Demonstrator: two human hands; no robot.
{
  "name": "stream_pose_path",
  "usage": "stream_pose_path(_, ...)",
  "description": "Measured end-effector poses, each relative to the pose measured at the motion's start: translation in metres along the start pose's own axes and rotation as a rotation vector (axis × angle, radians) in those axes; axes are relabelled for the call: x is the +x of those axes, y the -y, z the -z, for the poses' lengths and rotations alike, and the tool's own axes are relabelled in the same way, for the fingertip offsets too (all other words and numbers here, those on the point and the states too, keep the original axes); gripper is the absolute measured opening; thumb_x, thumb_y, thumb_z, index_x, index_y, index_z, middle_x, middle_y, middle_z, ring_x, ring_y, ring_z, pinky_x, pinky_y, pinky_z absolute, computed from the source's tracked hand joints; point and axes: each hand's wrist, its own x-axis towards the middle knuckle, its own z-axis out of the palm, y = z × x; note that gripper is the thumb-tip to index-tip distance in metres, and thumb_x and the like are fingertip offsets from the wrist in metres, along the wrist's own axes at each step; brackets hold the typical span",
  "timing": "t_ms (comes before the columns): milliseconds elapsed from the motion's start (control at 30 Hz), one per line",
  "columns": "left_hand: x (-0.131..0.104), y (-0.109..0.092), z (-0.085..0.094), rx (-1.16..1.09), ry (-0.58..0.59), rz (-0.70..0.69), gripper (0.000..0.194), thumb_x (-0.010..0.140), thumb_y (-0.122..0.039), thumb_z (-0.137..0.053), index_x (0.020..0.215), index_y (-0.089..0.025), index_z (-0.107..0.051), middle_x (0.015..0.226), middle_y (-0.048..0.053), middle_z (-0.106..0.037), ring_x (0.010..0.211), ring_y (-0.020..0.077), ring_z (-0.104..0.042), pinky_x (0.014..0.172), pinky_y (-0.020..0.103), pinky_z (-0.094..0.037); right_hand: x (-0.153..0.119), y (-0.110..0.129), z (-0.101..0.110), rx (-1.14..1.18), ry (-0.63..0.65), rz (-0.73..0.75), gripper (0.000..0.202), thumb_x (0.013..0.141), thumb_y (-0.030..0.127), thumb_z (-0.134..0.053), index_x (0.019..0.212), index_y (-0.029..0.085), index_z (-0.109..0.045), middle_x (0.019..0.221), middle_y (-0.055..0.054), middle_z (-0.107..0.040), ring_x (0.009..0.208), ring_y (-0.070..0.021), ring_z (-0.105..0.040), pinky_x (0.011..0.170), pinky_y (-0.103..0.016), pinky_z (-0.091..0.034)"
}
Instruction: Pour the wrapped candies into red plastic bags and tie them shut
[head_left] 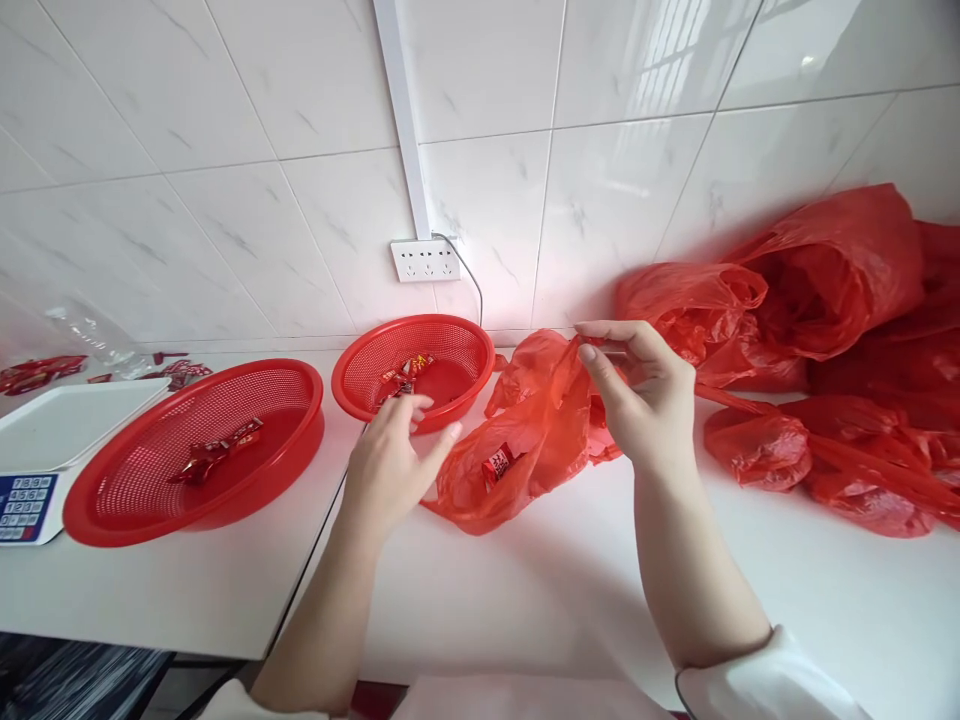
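Note:
My right hand pinches the upper edge of a thin red plastic bag between thumb and fingers and lifts that side. The bag lies on the white table with its mouth spread toward me. Inside it rests a small red wrapped packet. My left hand hovers at the front rim of the smaller red mesh basket, thumb apart from the fingers, with nothing visible in it. Several small wrapped packets lie in that basket, partly hidden by my left hand.
A larger red basket with a few packets stands at left, next to a white digital scale. A clear plastic bottle lies behind the scale. Filled red bags crowd the right side. A power strip is on the tiled wall.

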Motion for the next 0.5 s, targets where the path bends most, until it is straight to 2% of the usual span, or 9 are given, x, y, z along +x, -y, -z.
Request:
stream_pose_path(67, -0.011, 0.012, -0.009, 0.266, 0.139, 0.091, 0.051, 0.073, -0.064, -0.057, 0.098, -0.020, -0.063, 0.098, 0.012, -0.063, 0.092, 0.0324, -0.062, 0.070, 0.039, -0.046, -0.002, 0.000, -0.002, 0.009, 0.011, -0.005, 0.015, 0.090, 0.029, -0.055, 0.101, 0.023, -0.063, 0.101, -0.005, -0.066, 0.095, -0.0181, -0.065, 0.084, -0.036, -0.055)
stream_pose_path(133, -0.025, 0.028, -0.018, 0.389, 0.406, 0.193, 0.046, 0.073, -0.066, -0.055, 0.074, -0.020, -0.064, 0.075, 0.010, -0.062, 0.074, 0.0303, -0.063, 0.062, 0.037, -0.043, -0.005, -0.003, -0.004, 0.019, 0.024, -0.011, 0.014, 0.090, 0.028, -0.054, 0.099, 0.023, -0.063, 0.100, -0.004, -0.066, 0.095, -0.0179, -0.065, 0.084, -0.035, -0.055)
stream_pose_path(200, -0.034, 0.041, -0.021, 0.339, 0.679, 0.219, 0.040, 0.076, -0.057, -0.055, 0.056, -0.023, -0.060, 0.059, 0.005, -0.058, 0.060, 0.0244, -0.061, 0.058, 0.033, -0.041, -0.006, -0.006, -0.005, 0.027, 0.028, -0.022, 0.013, 0.089, 0.026, -0.055, 0.098, 0.022, -0.063, 0.100, -0.004, -0.067, 0.095, -0.0174, -0.064, 0.084, -0.035, -0.054)
stream_pose_path(233, -0.035, 0.045, -0.019, 0.259, 0.741, 0.206, 0.037, 0.077, -0.052, -0.056, 0.054, -0.023, -0.060, 0.059, 0.004, -0.059, 0.060, 0.0228, -0.061, 0.059, 0.033, -0.042, -0.006, -0.008, -0.006, 0.030, 0.028, -0.029, 0.013, 0.089, 0.025, -0.055, 0.098, 0.022, -0.063, 0.100, -0.004, -0.067, 0.094, -0.0172, -0.065, 0.084, -0.034, -0.054)
stream_pose_path(300, -0.029, 0.047, -0.008, 0.041, 0.672, 0.172, 0.031, 0.078, -0.046, -0.057, 0.058, -0.023, -0.065, 0.079, 0.005, -0.067, 0.074, 0.0231, -0.065, 0.067, 0.033, -0.046, -0.004, -0.011, -0.008, 0.026, 0.020, -0.040, 0.013, 0.088, 0.025, -0.055, 0.098, 0.022, -0.063, 0.100, -0.004, -0.067, 0.093, -0.0170, -0.065, 0.084, -0.035, -0.054)
stream_pose_path(333, -0.023, 0.045, 0.000, -0.083, 0.570, 0.159, 0.029, 0.078, -0.046, -0.058, 0.063, -0.023, -0.067, 0.095, 0.006, -0.069, 0.087, 0.0245, -0.065, 0.075, 0.034, -0.048, -0.002, -0.011, -0.009, 0.019, 0.017, -0.041, 0.014, 0.088, 0.025, -0.056, 0.099, 0.022, -0.063, 0.099, -0.004, -0.067, 0.092, -0.0171, -0.065, 0.084, -0.035, -0.054)
stream_pose_path(400, -0.004, 0.036, 0.019, -0.343, 0.369, 0.139, 0.027, 0.078, -0.046, -0.061, 0.071, -0.021, -0.071, 0.125, 0.007, -0.061, 0.113, 0.0286, -0.056, 0.092, 0.037, -0.045, 0.003, -0.011, -0.009, -0.004, 0.021, -0.035, 0.014, 0.086, 0.024, -0.058, 0.099, 0.022, -0.064, 0.099, -0.003, -0.067, 0.092, -0.0175, -0.065, 0.087, -0.037, -0.053)
stream_pose_path(433, 0.006, 0.030, 0.027, -0.486, 0.269, 0.124, 0.025, 0.078, -0.044, -0.062, 0.073, -0.021, -0.071, 0.129, 0.007, -0.059, 0.121, 0.0297, -0.051, 0.097, 0.038, -0.042, 0.007, -0.010, -0.009, -0.014, 0.025, -0.030, 0.015, 0.085, 0.024, -0.060, 0.099, 0.022, -0.065, 0.098, -0.003, -0.068, 0.092, -0.0178, -0.065, 0.088, -0.038, -0.052)
stream_pose_path(500, 0.027, 0.018, 0.040, -0.793, 0.129, 0.098, 0.024, 0.078, -0.043, -0.065, 0.075, -0.021, -0.072, 0.122, 0.008, -0.064, 0.122, 0.0307, -0.051, 0.100, 0.041, -0.040, 0.014, -0.006, -0.007, -0.020, 0.022, -0.023, 0.015, 0.084, 0.022, -0.061, 0.098, 0.022, -0.066, 0.097, -0.003, -0.069, 0.092, -0.0183, -0.065, 0.089, -0.038, -0.052)
